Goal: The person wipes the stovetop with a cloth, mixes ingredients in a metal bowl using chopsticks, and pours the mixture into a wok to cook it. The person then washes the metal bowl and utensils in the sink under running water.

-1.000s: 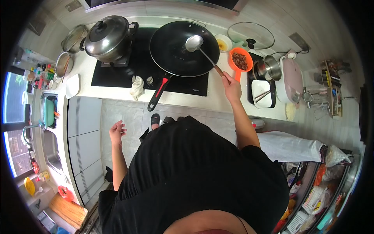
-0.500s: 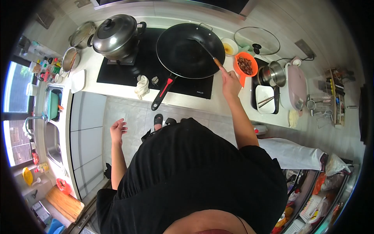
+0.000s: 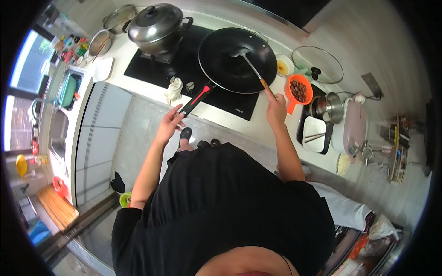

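Observation:
A spatula (image 3: 251, 65) with a metal blade and wooden handle is held in my right hand (image 3: 276, 109), its fingers closed round the handle. Its blade rests inside or just over the black wok (image 3: 221, 60), which stands on the black cooktop (image 3: 138, 69) and looks bare inside. My left hand (image 3: 171, 125) is at the end of the wok's black and red handle (image 3: 197, 100). Its fingers are apart around the handle's tip; whether they touch it is hard to see. Right of the wok are a bowl with yellow liquid (image 3: 282, 67) and an orange strainer (image 3: 289, 99) of brown pieces.
A lidded steel pot (image 3: 156, 34) occupies the left burner. A crumpled cloth (image 3: 173, 90) lies at the cooktop's front edge. A glass lid (image 3: 329, 62) leans by the wall. Steel pots (image 3: 334, 108), a white dish with chopsticks (image 3: 314, 131) and a pink appliance (image 3: 354, 124) stand right.
My left hand has moved up and right to the end of the wok handle. The spatula's blade has shifted right within the wok. The camera view has turned slightly.

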`<state>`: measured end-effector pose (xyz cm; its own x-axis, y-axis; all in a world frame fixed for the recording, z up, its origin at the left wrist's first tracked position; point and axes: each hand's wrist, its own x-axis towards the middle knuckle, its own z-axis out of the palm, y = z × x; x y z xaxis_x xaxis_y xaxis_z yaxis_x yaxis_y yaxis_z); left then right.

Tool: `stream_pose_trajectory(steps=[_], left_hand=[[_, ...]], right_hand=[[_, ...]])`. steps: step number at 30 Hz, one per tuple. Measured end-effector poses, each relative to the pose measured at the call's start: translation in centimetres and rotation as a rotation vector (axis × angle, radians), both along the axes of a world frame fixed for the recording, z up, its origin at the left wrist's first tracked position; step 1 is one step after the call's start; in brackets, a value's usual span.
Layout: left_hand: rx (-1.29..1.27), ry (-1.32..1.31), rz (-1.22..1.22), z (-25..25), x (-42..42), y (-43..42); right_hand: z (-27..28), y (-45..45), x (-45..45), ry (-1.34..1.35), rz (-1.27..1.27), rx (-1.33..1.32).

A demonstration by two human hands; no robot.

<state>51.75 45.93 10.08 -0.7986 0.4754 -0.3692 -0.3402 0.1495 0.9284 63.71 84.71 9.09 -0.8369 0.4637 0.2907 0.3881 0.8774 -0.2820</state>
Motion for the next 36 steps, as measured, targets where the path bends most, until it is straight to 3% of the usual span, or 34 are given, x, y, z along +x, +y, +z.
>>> stream_pose_trajectory(steps=[8, 10, 14, 16, 24, 30, 36], left_hand=[[0.058, 0.08, -0.023, -0.6, 1.5, 0.9], [0.018, 0.146, -0.074, -1.4, 1.2, 0.7], [0.018, 0.125, -0.153, -0.2, 0.7, -0.4], [-0.01, 0.115, -0.183, -0.3, 0.0, -1.7], [0.029, 0.108, -0.109, -1.4, -4.4, -17.9], [-0.133, -0.005, 0.179, -1.7, -6.8, -36.5], [-0.028, -0.206, 0.534, -2.3, -7.6, -48.2]], right_hand=[[-3.5, 3.6, -0.4, 0.162, 0.131, -0.045], [-2.3, 3.3, -0.5, 0.07, 0.025, -0.226], [0.6, 1.8, -1.1, 0.166, -0.055, -0.109], [1.9, 1.5, -2.0, 0.215, -0.062, 0.127], [14.9, -18.6, -12.0, 0.606, 0.009, -0.151], [14.6, -34.8, -23.6, 0.735, 0.297, -0.677], [11.9, -46.7, -31.2, 0.553, 0.465, -0.852]])
